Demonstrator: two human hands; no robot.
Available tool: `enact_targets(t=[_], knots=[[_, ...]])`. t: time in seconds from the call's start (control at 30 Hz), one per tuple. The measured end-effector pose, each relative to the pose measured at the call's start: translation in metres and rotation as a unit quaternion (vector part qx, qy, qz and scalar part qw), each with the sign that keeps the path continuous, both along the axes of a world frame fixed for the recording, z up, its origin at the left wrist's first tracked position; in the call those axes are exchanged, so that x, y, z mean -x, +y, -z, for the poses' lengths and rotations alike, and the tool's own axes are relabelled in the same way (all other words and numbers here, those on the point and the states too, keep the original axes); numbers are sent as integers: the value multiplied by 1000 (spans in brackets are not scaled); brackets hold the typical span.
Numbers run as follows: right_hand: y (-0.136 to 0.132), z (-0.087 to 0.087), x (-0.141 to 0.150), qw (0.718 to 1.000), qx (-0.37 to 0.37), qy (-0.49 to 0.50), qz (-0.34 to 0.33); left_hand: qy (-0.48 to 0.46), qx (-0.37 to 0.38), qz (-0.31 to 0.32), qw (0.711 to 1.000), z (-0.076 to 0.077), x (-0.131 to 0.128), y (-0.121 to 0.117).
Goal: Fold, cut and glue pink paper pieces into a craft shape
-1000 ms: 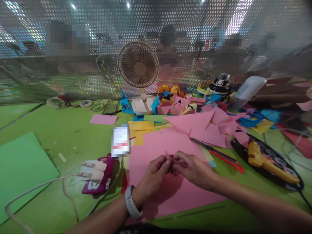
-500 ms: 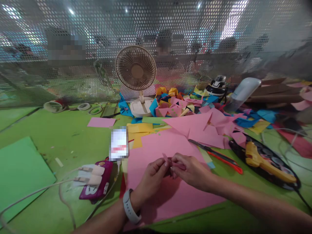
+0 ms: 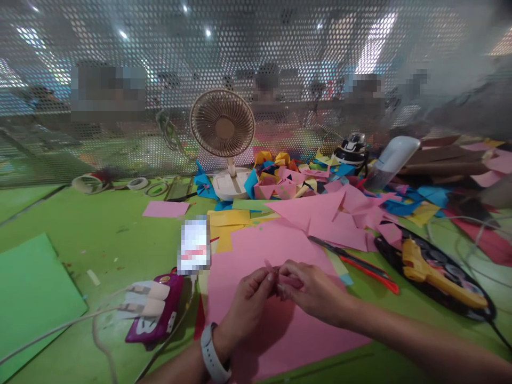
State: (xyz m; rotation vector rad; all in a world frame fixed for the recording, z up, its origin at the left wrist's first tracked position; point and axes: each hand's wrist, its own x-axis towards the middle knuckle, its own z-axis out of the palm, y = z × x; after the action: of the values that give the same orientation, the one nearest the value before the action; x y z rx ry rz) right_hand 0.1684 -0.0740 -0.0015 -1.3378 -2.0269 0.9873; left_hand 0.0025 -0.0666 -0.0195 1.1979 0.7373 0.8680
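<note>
My left hand (image 3: 256, 293) is closed, thumb against fingers, on a small folded piece of pink paper (image 3: 290, 281). From the other side my right hand (image 3: 310, 290) pinches the same piece, and the fingertips of both hands nearly meet. Most of the piece is hidden by my fingers. Both hands are above a large pink sheet (image 3: 240, 256) lying on the green table. A red and black utility knife (image 3: 356, 264) rests at the sheet's right edge. To the left of the sheet a lit phone (image 3: 194, 245) is plugged into a cable.
A yellow glue gun (image 3: 436, 272) lies on a black tray at right. A purple power bank (image 3: 156, 314) with plugs and cables is at left, near a green sheet (image 3: 36, 298). Behind stand a fan (image 3: 224, 128), paper scraps (image 3: 284, 181), tape rolls (image 3: 138, 183) and a perforated screen (image 3: 168, 48).
The view has tilted slightly upward, so the scene sits lower. Both hands keep hold of the pink paper, with only small finger movement.
</note>
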Motion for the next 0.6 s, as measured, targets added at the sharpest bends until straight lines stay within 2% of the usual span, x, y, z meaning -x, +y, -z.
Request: enact_targets(t=[0.17, 0.27, 0.33, 0.37, 0.43, 0.53, 0.6], knots=[[0, -2, -2, 999, -46, -4, 12, 4, -33, -51, 998, 1, 4, 1], [8, -3, -11, 985, -140, 31, 94, -22, -13, -113, 993, 0, 8, 5], [16, -4, -18, 967, -173, 94, 159, -51, 14, -155, 987, -2, 8, 8], [19, -5, -21, 961, -160, 136, 178, -70, 27, -172, 982, -3, 8, 9], [24, -5, -23, 958, -72, 222, 166, -102, 50, -188, 975, -4, 7, 10], [22, 0, -16, 937, 115, 323, 60, -115, 77, -177, 974, -4, 4, 9], [19, 4, -8, 907, 186, 377, 12, -107, 91, -163, 977, -2, 3, 7]])
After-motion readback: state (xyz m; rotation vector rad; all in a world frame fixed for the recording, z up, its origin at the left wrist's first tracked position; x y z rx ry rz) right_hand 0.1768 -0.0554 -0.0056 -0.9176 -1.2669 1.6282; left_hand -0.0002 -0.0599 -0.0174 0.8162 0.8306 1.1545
